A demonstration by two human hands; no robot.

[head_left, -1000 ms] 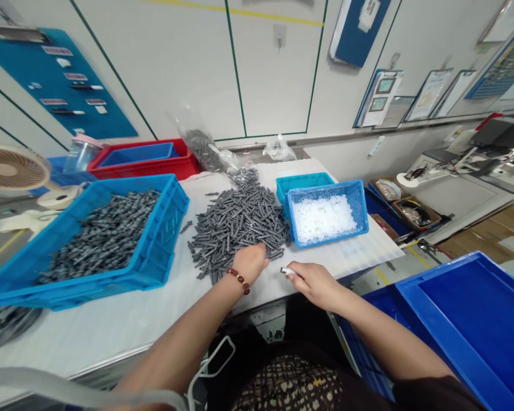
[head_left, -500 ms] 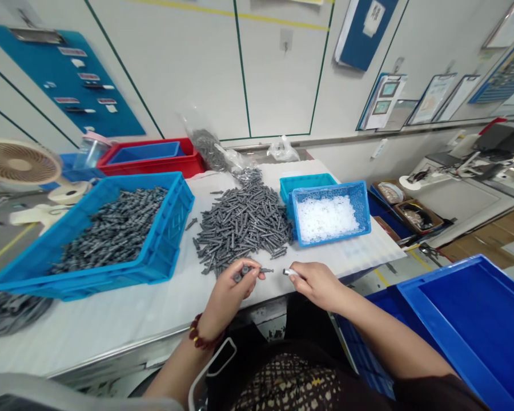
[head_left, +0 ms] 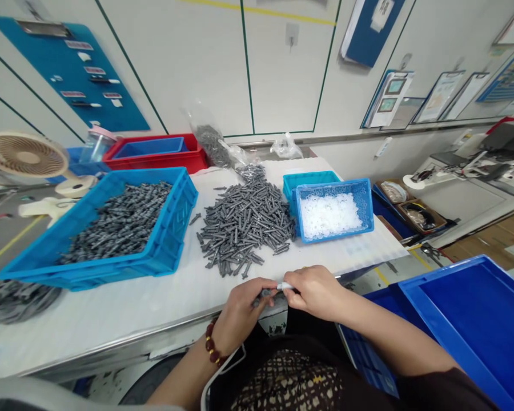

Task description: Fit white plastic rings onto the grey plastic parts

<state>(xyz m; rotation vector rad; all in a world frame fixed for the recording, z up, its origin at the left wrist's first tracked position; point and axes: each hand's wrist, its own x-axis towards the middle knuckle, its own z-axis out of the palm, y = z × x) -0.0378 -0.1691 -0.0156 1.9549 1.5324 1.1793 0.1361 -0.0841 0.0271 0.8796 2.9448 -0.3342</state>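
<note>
The person's left hand (head_left: 243,305), a beaded bracelet (head_left: 213,344) at its wrist, has its grip curled around a few small grey pin-shaped parts (head_left: 264,293); how many is hidden by the fingers. The right hand (head_left: 316,292) meets it just over the near edge of the tabletop (head_left: 154,305), its grip clenched on a slim white cylindrical piece (head_left: 285,285), whose end touches the left fingertips. Beyond the right forearm, to the right, lies a large dark blue tray (head_left: 482,311).

Farther in, a heap of similar grey parts (head_left: 246,225) spreads over the white-covered tabletop, between two containers. On its left stands a big blue crate (head_left: 115,277), partly filled with grey pieces (head_left: 120,225); on its right, a tilted blue basket (head_left: 365,205) holds small white pieces (head_left: 330,216) and leans against a teal bin (head_left: 310,179).

Behind the heap sit a clear bag of grey parts (head_left: 213,145) and, left of it, a red bin (head_left: 196,157). A beige fan (head_left: 25,155) stands far left, and clipboards hang on the pale wall (head_left: 197,63).
</note>
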